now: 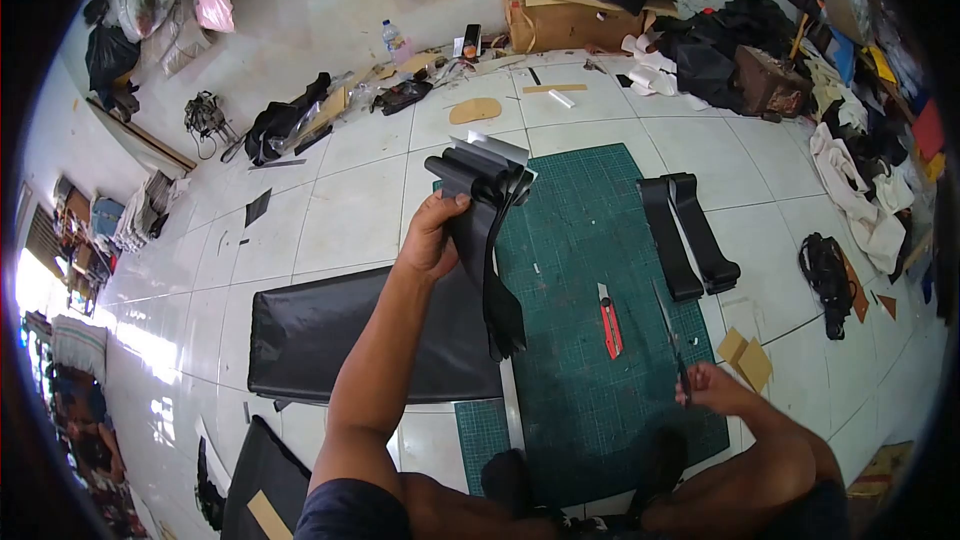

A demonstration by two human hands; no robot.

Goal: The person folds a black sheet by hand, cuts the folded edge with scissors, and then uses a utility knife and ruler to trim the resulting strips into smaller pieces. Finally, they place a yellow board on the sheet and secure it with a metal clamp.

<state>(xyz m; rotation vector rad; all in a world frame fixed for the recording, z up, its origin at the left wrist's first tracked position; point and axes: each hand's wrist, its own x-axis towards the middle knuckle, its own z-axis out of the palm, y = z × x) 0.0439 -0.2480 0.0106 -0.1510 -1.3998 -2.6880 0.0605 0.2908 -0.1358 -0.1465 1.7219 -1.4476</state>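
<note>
My left hand (430, 235) is closed around a bundle of folded black strips (485, 180) that look like leather or vinyl. Their long ends hang down over the left side of the green cutting mat (560, 240). In my right hand (715, 388) is a pair of scissors (674, 340), low over the mat's right edge, with the blades pointing away from me. A red utility knife (611, 325) lies on the mat between my hands. Folded black strips (690, 235) rest across the mat's upper right edge.
A large folded black sheet (330, 335) lies on the tiled floor at left. Tan cardboard pieces (745, 358) and a black bundle (828, 280) lie to the right. Scraps and a cardboard box (565, 25) line the far wall.
</note>
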